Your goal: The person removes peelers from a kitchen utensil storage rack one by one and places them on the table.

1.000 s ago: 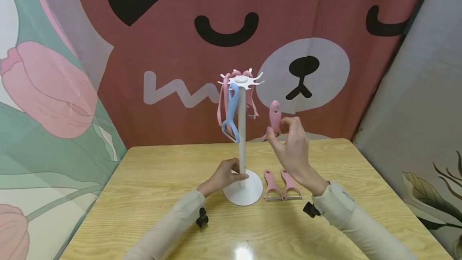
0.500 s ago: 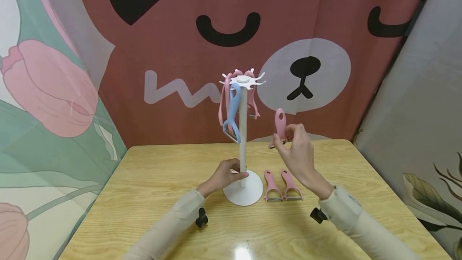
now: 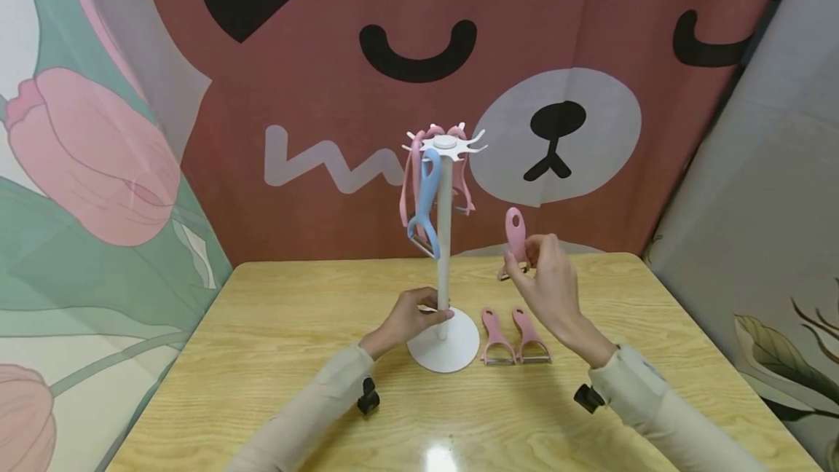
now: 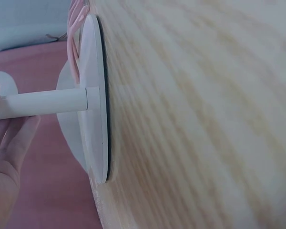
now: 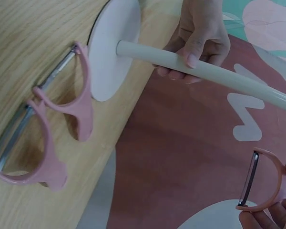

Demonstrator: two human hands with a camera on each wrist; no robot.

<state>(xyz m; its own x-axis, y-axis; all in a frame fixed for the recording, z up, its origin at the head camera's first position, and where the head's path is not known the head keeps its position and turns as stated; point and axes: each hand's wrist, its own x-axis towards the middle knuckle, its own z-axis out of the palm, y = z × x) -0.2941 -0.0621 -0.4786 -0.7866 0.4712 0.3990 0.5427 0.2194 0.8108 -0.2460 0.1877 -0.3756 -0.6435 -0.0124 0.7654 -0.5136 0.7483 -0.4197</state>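
Note:
My left hand grips the pole of a white rotating stand low down, thumb in front and fingers behind. Up in the air right of the stand, my right hand pinches a pink peeler near its head, handle pointing up. In the right wrist view that peeler's blade faces away from the fingers. A blue peeler hangs from the front of the hook ring, with several pink peelers hanging to its left and behind.
Two pink peelers, a nearer-left one and a right one, lie side by side on the wooden table beside the stand's round base. A curtain with a bear print hangs behind the table.
My right hand has moved down and to the right, away from the stand, carrying the pink peeler. My left hand keeps its hold on the pole.

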